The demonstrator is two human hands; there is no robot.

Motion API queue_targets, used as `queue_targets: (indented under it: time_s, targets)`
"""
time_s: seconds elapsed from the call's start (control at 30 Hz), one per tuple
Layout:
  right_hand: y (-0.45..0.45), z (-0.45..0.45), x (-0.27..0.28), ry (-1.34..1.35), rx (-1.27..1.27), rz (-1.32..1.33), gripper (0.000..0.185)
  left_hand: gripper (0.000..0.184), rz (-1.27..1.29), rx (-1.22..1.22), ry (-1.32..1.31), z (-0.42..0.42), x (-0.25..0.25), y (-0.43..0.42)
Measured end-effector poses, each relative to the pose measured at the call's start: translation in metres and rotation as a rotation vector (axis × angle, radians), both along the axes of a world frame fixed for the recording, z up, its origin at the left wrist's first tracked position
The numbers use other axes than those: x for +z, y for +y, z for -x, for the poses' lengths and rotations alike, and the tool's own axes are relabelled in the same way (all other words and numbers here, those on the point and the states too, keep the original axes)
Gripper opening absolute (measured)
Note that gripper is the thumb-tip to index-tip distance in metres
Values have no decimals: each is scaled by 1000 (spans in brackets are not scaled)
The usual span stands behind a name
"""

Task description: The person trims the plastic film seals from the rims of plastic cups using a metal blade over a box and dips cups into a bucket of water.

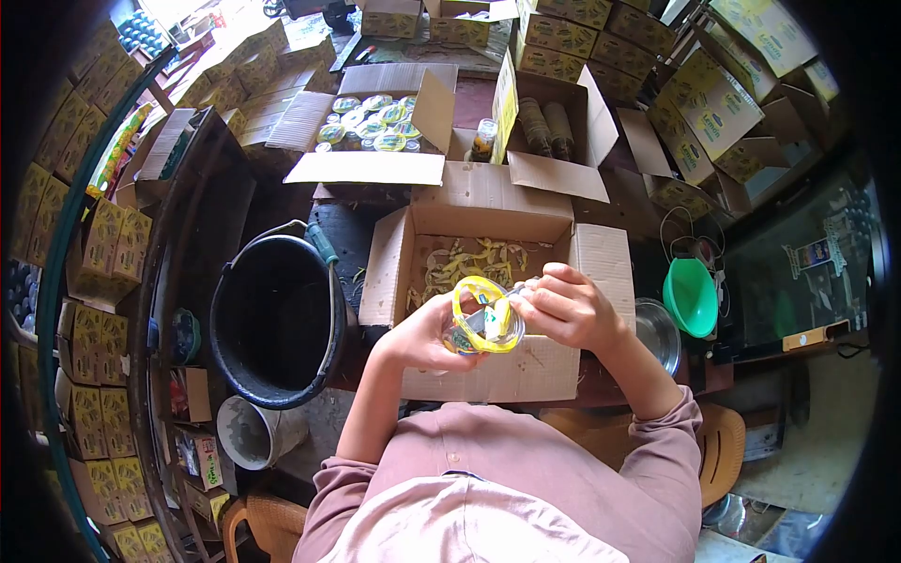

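- A clear plastic cup is held in front of the chest, above the near side of an open carton; its mouth is tilted up toward the camera.
- The cup is gripped by the left hand, with the fingers wrapped about its side.
- A yellow band is seen looped at the cup's mouth, and its right-hand part is met by the right hand, whose thumb and fingertips are drawn together in a pinch — whether only the band or also the cup's rim is caught cannot be told.
- The step in hand is judged to be the loosening of the yellow band from the cup; similar yellow strips are scattered on the carton's floor.
- For the next move, a firm pinch and a steady pull away from the rim seem to be called for, while the cup is kept braced by the left hand — without its thin wall being squeezed in.
- Beyond the carton, many lidded cups are packed in another box; neither is touched by a hand.
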State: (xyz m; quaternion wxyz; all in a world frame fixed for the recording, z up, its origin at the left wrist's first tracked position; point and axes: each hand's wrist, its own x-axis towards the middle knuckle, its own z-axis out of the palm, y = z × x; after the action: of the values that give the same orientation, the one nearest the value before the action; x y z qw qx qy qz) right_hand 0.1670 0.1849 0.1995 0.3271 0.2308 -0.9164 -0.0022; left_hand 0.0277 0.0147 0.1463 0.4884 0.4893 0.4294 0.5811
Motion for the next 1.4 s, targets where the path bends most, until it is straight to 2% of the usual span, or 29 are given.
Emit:
queue_targets:
  time_s: [0.2, 0.33, 0.47, 0.57, 0.97, 1.27, 1.4]
  targets:
    - [3, -3, 8, -31, -19, -8, 11, 61, 23, 64, -22, 3, 1, -7]
    - [-1, 1, 11, -36, -6, -27, 10, 52, -40, 44, 48, 0, 8, -6]
    - [-1, 3, 10, -21, 12, -15, 11, 52, 32, -22, -33, -1, 11, -8]
    - [-1, 5, 10, -15, 24, -8, 11, 62, -23, -22, -20, 2, 1, -7]
    - [3, 5, 2, -21, 4, 23, 14, 66, 77, -104, -50, 10, -8, 1]
    - [1, 2, 1, -18, -3, 49, 12, 66, 86, -133, -70, 14, -17, 3]
    - [0, 3, 0, -11, 10, 54, 11, 57, 81, -173, -102, 14, -14, 4]
